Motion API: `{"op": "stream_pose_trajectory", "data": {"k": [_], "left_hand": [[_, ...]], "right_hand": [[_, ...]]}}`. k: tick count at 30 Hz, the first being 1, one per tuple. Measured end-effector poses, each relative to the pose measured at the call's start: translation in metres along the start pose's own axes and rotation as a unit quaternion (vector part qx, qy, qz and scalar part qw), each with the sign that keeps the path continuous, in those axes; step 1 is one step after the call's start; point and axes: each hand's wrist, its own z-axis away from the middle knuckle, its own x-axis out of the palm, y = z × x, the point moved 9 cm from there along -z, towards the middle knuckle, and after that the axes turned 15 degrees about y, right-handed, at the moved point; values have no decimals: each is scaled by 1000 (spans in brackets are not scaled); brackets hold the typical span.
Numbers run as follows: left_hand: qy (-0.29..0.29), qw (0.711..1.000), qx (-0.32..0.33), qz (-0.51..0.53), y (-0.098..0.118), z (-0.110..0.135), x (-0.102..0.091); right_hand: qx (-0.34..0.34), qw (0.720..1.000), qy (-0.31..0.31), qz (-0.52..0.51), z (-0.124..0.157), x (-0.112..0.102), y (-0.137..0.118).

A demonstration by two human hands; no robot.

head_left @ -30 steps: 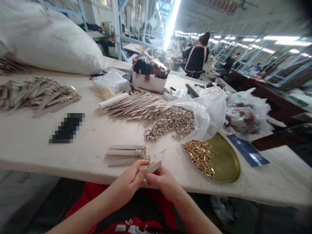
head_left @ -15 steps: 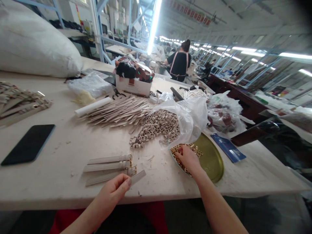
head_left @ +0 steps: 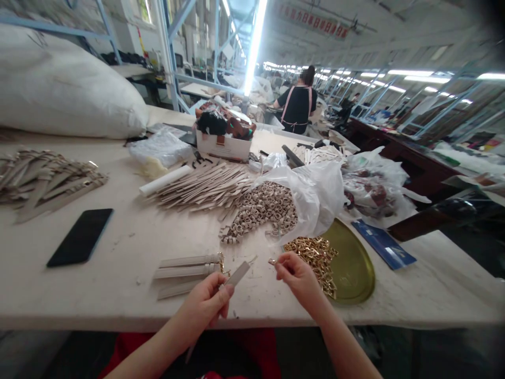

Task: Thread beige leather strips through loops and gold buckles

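The beige strip is in the left hand, above the near edge of the worktop, its free end slanting up and to the right; that hand's grip is pinched on it between thumb and fingers. The right hand also has a pinching grip, its fingertips closed on a small metal piece too tiny to make out fully. Half a second ago this hand was down among the gold-coloured fittings; now it has come away toward the strip, while the left hand has kept its hold. With strip and fitting both in hand, though still apart, the picking-up part seems done. Just beyond the left hand lie three straps, side by side, with gold-coloured metal at their right ends. The oval tray bearing the fittings sits to the right, near a blue packet. Farther back are a heap of small beige loops spilling from a clear plastic bag and a pile of loose strips, with a dark phone off to the left.
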Motion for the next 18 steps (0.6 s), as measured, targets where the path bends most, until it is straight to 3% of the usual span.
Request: {"op": "stream_pose_trajectory", "data": {"k": [3, 6, 11, 14, 18], "left_hand": [[-7, 999, -6, 45, 18, 1, 6], [-20, 997, -14, 79, 26, 2, 10], [-10, 994, -58, 91, 12, 3, 11], [0, 994, -69, 80, 9, 2, 11], [46, 999, -17, -23, 20, 1, 4]], "right_hand": [[-35, 997, -7, -75, 29, 27, -38], [-113, 992, 27, -44, 44, 36, -68], [-182, 982, 44, 16, 50, 41, -81], [-140, 989, 15, -53, 52, 44, -75], [34, 973, -50, -223, 51, 52, -53]]}}
